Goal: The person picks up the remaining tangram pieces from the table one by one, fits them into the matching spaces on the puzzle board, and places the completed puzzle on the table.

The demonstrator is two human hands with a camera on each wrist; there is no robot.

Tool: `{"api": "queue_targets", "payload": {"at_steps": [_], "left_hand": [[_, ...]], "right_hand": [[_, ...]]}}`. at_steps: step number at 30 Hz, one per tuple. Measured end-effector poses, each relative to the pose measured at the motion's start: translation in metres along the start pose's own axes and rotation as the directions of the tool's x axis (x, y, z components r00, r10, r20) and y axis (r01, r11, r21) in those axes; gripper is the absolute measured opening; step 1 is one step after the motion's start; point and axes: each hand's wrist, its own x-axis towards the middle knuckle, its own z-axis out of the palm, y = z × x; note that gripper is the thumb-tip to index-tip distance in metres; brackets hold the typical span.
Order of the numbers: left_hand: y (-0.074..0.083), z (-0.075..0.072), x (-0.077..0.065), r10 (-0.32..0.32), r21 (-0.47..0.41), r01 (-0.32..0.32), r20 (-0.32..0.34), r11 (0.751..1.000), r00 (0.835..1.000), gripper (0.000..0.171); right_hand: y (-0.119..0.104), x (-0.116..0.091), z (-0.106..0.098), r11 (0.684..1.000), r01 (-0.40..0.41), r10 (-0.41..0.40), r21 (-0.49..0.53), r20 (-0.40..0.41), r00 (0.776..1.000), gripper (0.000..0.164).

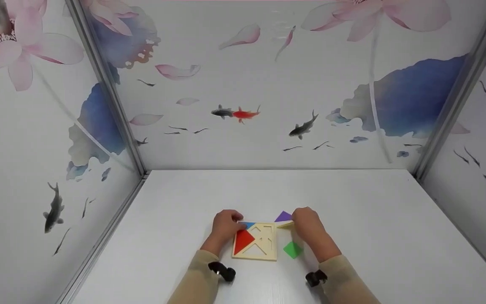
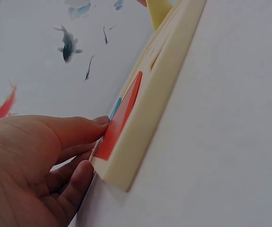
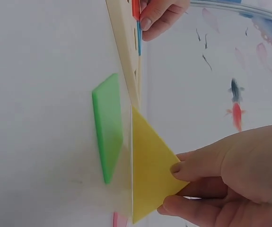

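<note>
A square pale wooden tangram board (image 1: pixel 273 247) lies on the table with a red piece (image 1: pixel 243 241) and a blue piece (image 1: pixel 249 225) set in its left side; its other recesses show bare. At the board's upper left corner my left hand (image 1: pixel 225 228) grips the edge, thumb on top by the blue and red pieces, fingers along the outer side. My right hand (image 1: pixel 310 228) pinches a yellow triangle (image 3: pixel 150 165) by one corner between thumb and fingers, just right of the board. In the right wrist view the triangle stands tilted up on its long edge.
A green piece (image 1: pixel 292 250) lies right of the board, below my right hand. Behind the yellow triangle is a purple piece (image 1: pixel 284 216). A small pink piece (image 3: pixel 119 219) shows at the bottom of the right wrist view. Printed walls enclose the white table (image 1: pixel 184 190).
</note>
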Motion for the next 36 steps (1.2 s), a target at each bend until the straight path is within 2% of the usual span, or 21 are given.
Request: {"api": "queue_targets", "payload": {"at_steps": [7,12,20,24,29,36], "left_hand": [[-0.005,-0.002,-0.003,0.014,-0.002,-0.014,0.004,1.0,1.0,0.02],[-0.005,-0.002,-0.001,0.004,-0.008,-0.004,0.007,1.0,1.0,0.02],[-0.003,-0.001,0.0,-0.011,-0.001,0.011,0.006,1.0,1.0,0.019],[-0.002,-0.003,-0.001,0.021,0.005,-0.021,0.0,1.0,1.0,0.02],[-0.003,-0.005,-0.002,0.059,0.022,-0.059,-0.004,0.998,0.998,0.02],[-0.006,-0.003,-0.001,0.042,0.022,-0.042,0.006,0.999,0.999,0.02]], "right_hand": [[0.006,0.001,-0.008,0.996,-0.037,0.041,0.085,-0.055,0.998,0.02],[0.011,0.0,-0.016,0.982,-0.05,0.071,0.181,-0.108,0.992,0.019],[0.016,0.001,-0.016,0.958,-0.012,0.085,0.287,-0.245,0.966,0.014],[0.017,0.002,-0.014,0.946,0.007,0.09,0.323,-0.285,0.954,0.011],[0.016,0.003,-0.011,0.941,0.015,0.083,0.337,-0.275,0.958,0.009],[0.012,0.002,-0.012,0.926,-0.013,0.114,0.378,-0.247,0.962,0.01]]}}
